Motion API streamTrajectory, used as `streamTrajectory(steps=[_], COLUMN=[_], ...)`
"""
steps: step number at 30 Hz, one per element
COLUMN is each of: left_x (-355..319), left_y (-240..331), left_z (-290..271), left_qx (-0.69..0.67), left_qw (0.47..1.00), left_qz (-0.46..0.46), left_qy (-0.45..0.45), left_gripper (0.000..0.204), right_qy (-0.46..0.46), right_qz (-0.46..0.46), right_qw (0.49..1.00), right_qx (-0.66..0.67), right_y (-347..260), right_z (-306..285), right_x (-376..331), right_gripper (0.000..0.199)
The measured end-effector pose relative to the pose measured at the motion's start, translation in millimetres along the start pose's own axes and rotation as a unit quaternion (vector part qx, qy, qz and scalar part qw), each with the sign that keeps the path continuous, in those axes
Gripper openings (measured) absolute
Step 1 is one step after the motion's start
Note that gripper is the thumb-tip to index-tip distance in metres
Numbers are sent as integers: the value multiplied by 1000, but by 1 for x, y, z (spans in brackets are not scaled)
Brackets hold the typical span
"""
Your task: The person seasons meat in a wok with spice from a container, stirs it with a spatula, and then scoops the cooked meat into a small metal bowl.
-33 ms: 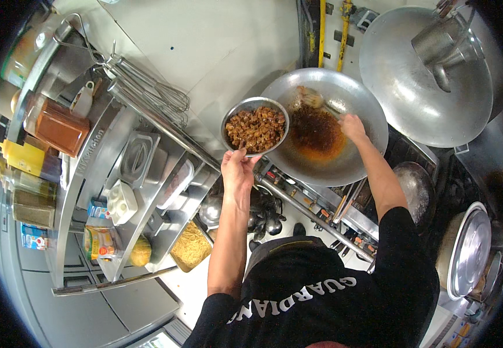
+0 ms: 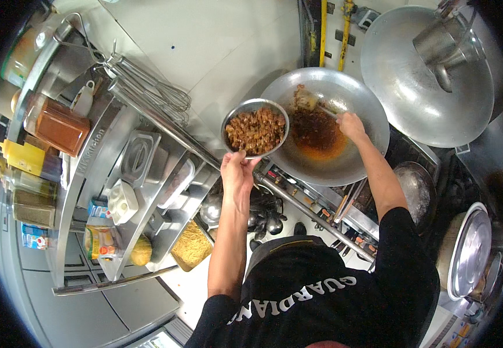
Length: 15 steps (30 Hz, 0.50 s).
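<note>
At far left, steel shelves [image 2: 92, 149]; then wire whisks [image 2: 156, 93], hanging from a rail. Next, left hand [image 2: 238, 169], closed on the near edge of a round metal bowl [image 2: 254, 103], thumb on top (rest of the grip hidden underneath). Bowl just beyond that hand and slightly right, filled with brown chopped food [image 2: 255, 131]. Immediately right, a wide wok [image 2: 353, 93] of dark sauce [image 2: 321, 136], left rim overlapped by the bowl; impossible to tell whether touching. Inside, a long utensil [image 2: 325, 110], slanting from upper left down to the right hand [image 2: 351, 126], curled around its handle. Left hand clearly nearer the bowl; right hand across the wok, well apart. Farther right, a second wok [image 2: 402, 110].
</note>
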<state>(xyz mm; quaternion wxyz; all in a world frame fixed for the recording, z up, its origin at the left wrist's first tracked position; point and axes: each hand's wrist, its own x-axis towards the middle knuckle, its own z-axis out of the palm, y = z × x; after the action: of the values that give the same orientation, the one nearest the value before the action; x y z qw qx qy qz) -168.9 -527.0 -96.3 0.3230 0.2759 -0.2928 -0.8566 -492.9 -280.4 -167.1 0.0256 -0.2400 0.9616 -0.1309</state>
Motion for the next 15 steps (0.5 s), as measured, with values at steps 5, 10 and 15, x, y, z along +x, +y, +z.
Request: streamTrajectory(steps=[5, 10, 15], left_x=[-21, -35, -57], left_y=[9, 17, 29], left_z=[-28, -40, -68], left_qx=[14, 14, 15], left_qw=[1000, 1000, 999], left_qz=[2, -6, -12], left_qy=[7, 27, 46], left_gripper=[17, 16, 18], right_qy=[71, 29, 1], right_qz=[-55, -138, -140], right_qw=[989, 971, 971], right_qx=[-122, -194, -193], right_y=[-19, -18, -21], right_z=[-27, -6, -29], right_x=[-5, -2, -69], right_gripper=[24, 25, 23])
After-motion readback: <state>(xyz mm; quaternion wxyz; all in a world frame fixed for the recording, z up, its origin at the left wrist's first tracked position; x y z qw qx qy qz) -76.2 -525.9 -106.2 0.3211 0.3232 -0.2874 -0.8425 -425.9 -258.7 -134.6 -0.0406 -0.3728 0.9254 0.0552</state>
